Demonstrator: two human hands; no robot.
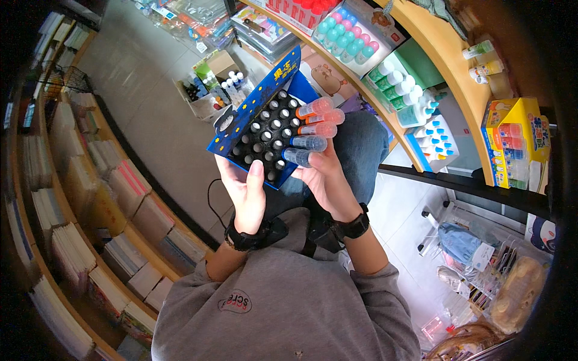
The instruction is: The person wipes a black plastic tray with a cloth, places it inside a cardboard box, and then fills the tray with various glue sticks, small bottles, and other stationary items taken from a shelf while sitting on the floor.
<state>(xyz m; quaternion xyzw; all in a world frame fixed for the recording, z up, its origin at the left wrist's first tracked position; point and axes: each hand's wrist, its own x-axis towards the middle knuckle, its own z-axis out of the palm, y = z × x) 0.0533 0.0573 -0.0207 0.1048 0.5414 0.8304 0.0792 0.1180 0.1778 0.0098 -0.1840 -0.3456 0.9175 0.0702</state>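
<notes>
A blue cardboard display box [264,110] with yellow flowers and writing on its raised lid is tilted above my lap. My left hand [248,189] grips its near left corner, thumb over the front rim. Rows of black-bodied glue sticks [266,135] with pale round ends fill much of it. Along the right side, three clear orange glue sticks [320,117] and two clear blue ones lean outward. My right hand [327,185] has its thumb on the end of the nearest clear blue glue stick [298,157]; its other fingers are partly hidden beneath.
On the curved wooden shelf [406,135] stand turquoise and pink bottles [347,38], green glue sticks [393,83] and white glue bottles [435,140]. A yellow box [515,142] is farther right. An open carton [212,90] of bottles sits on the floor. Bookshelves [135,230] curve along the left.
</notes>
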